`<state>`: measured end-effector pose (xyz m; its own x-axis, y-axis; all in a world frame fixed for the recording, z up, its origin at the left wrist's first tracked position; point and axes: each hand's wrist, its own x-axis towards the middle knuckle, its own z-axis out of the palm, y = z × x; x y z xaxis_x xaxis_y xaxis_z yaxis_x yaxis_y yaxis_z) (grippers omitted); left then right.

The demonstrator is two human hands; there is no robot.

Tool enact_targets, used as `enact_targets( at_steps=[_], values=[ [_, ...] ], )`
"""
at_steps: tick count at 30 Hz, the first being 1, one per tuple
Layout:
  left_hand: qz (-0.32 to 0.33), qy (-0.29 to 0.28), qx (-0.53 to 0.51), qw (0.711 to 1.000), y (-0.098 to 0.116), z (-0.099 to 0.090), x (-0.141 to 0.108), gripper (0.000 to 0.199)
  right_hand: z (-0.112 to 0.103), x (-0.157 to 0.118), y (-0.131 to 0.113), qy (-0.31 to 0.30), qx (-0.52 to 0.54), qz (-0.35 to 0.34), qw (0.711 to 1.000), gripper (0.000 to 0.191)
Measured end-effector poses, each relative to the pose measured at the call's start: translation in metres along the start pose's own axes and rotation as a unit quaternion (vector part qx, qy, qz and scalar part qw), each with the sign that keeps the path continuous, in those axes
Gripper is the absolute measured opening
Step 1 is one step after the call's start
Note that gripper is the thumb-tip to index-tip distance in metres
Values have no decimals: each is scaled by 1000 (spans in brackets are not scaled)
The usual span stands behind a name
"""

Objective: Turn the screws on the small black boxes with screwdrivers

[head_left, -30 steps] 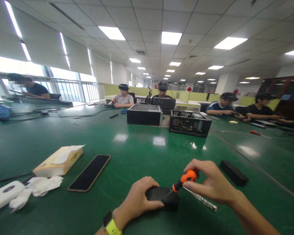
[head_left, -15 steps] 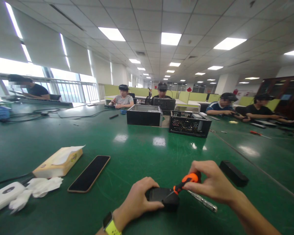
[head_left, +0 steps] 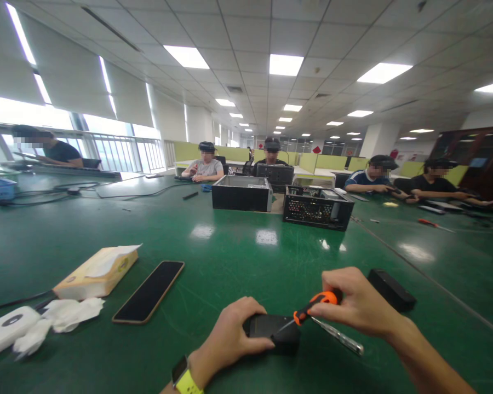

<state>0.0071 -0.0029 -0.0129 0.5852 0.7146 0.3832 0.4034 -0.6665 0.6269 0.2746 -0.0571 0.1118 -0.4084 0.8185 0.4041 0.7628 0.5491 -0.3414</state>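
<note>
My left hand (head_left: 236, 336) grips a small black box (head_left: 287, 342) by its left end, thumb at the near side and fingers at the far side. The box lies on the green table near the bottom centre. In my right hand (head_left: 355, 301) is an orange and black screwdriver (head_left: 316, 305), held by the handle and tilted. Its thin shaft slopes down left to the top of the box, close to my left thumb. Whether the tip sits in a screw is too small to tell. A clear-handled screwdriver (head_left: 340, 336) lies just right of the box, partly below my right hand.
Another black block (head_left: 391, 290) lies right of my right hand. Leftward are a phone (head_left: 150, 291), a tissue pack (head_left: 101, 271), crumpled tissues (head_left: 74, 314) and a white device (head_left: 8, 331). Two computer cases (head_left: 241, 197) (head_left: 318, 210) stand farther back on the table (head_left: 230, 257); several people sit beyond.
My right hand and the orange screwdriver's handle have shifted slightly to the right. My left hand and the black box have stayed nearly still.
</note>
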Motion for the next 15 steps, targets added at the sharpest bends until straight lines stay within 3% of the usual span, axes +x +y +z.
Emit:
enact_targets(
  at_steps=[3,5,7,11,15],
  values=[
    [-2,1,-1,1000,0,0,0,44,-8,-1,-4,-50,65,-7,997,15],
    [-3,0,-1,1000,0,1,0,43,-10,-1,-6,-70,85,-8,994,12],
    [-4,1,1,1000,1,0,1,43,-9,-2,-4,-54,54,6,997,19],
    [-6,1,5,1000,2,-1,1,42,-3,-1,7,-20,2,10,1000,51],
    [-8,-1,8,1000,1,-1,1,43,-2,4,38,12,98,44,994,39]
  ],
)
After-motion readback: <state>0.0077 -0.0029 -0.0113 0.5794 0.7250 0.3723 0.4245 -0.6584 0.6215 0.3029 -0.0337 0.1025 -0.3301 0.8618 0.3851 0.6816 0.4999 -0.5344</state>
